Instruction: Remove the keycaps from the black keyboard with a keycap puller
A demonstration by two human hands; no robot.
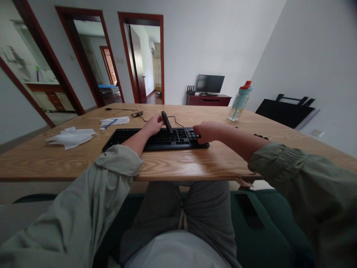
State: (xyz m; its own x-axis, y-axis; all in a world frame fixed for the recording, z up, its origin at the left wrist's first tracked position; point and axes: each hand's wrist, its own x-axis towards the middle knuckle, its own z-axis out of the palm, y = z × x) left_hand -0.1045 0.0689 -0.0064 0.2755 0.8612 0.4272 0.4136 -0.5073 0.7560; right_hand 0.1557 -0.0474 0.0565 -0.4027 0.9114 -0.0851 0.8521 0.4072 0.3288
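Note:
A black keyboard (178,138) lies on the wooden table in front of me. My left hand (154,125) is closed over its upper middle, gripping a slim black bar-shaped tool (166,122). The tool tilts with its lower end at the keys; its exact kind does not show. At the keyboard's right end, my right hand (208,132) rests over the number pad with its fingers bent and closed. Whatever those fingers may pinch is hidden. Small black pieces (260,136) lie on the table beyond my right forearm.
On the table's left side are crumpled white tissues (71,137) and a blue-and-white stick-like item (108,124). A coiled black cable (137,114) runs behind the keyboard. At the back right stands a water bottle (240,101). A phone (249,210) lies on the green seat.

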